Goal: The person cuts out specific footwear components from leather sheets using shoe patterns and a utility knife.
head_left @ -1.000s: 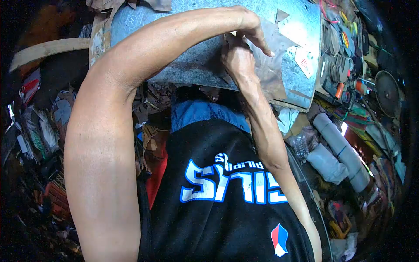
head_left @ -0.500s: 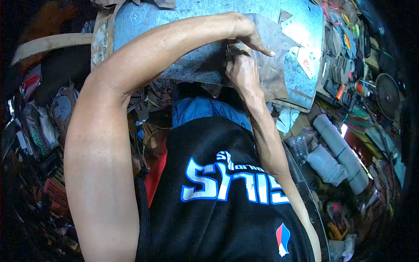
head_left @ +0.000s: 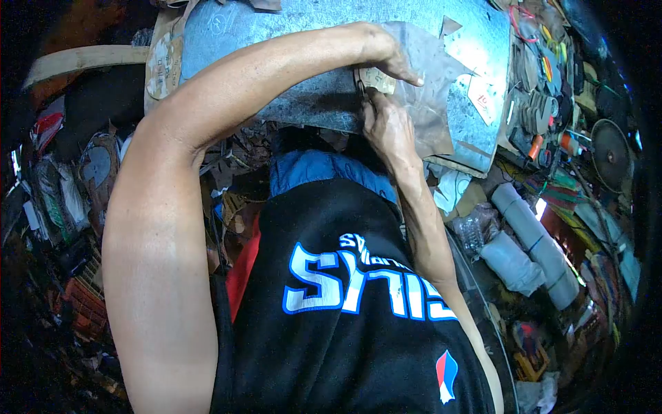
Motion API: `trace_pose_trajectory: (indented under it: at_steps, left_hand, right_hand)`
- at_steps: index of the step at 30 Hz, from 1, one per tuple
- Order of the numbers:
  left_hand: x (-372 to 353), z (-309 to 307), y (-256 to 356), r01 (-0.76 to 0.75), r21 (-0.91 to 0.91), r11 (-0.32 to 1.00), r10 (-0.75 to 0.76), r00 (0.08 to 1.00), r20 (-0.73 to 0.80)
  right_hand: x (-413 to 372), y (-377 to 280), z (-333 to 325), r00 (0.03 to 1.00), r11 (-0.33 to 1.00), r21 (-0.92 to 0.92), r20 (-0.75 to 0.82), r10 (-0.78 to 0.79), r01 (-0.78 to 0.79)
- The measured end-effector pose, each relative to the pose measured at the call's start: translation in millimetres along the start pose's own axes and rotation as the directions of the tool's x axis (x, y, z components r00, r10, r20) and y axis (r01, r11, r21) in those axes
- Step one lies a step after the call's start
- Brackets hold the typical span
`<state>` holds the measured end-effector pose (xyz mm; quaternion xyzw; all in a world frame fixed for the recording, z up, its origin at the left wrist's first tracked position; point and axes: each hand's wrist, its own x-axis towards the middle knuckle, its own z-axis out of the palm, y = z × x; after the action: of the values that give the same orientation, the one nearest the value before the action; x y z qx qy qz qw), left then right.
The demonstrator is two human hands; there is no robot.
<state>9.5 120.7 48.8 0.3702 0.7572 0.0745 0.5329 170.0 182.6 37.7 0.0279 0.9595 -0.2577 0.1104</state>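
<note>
My left hand [head_left: 398,61] reaches across from the left, bent at the wrist, with a finger stretched out over a brown, leather-like sheet [head_left: 431,103]. Under and beside it lies a small tan pattern piece [head_left: 380,81] with writing on it. Just below that piece my right hand [head_left: 390,127] is closed, its fingertips right at the piece's near edge. A thin dark tool [head_left: 360,87] sticks out from its fingers; I cannot tell its exact kind. The sheet rests on a metal-topped board [head_left: 289,96].
A white marked paper piece [head_left: 482,99] and a small brown scrap [head_left: 450,26] lie on the board. To the right are stacked cut pieces [head_left: 541,110], a round disc [head_left: 612,153] and a grey roll [head_left: 538,241]. A curved wooden strip [head_left: 89,62] extends at the left.
My right hand has drawn back slightly toward me, uncovering more of the tan pattern piece and the thin dark tool. My left hand has shifted slightly left.
</note>
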Motion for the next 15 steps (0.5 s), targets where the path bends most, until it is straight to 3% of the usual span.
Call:
trace_pose_trajectory:
  at_steps: [2, 4, 6, 8, 10, 15]
  left_hand:
    - [8.8, 9.1, -8.7, -0.06, 0.271, 0.961, 0.143, 0.945, -0.294]
    - [-5.2, 14.8, -8.7, -0.045, 0.252, 0.967, 0.129, 0.937, -0.326]
    - [2.5, 36.6, -11.9, -0.007, 0.445, 0.895, 0.262, 0.817, -0.514]
    - [11.5, 46.1, -8.2, 0.068, 0.485, 0.872, 0.219, 0.832, -0.51]
    - [13.1, 51.1, -7.5, 0.149, 0.542, 0.827, 0.248, 0.769, -0.59]
    - [5.3, 55.4, -1.7, 0.178, 0.581, 0.794, 0.209, 0.818, -0.536]
  right_hand:
    - [-5.6, -0.5, -2.6, 0.998, 0.999, -0.007, 0.05, 0.034, -0.034]
    - [-6.1, -1.8, -4.5, 0.999, 1.0, 0.013, 0.038, 0.027, -0.028]
    - [-8.4, -1.2, -4.7, 0.999, 0.999, 0.035, 0.031, 0.026, -0.027]
    - [-6.4, 2.3, -3.0, 1.0, 0.999, 0.043, 0.031, -0.003, 0.002]
    - [-7.8, 3.5, -2.4, 0.999, 1.0, 0.026, 0.035, 0.0, -0.001]
    - [-29.2, 5.7, -1.4, 1.0, 0.999, 0.043, 0.009, -0.003, 0.003]
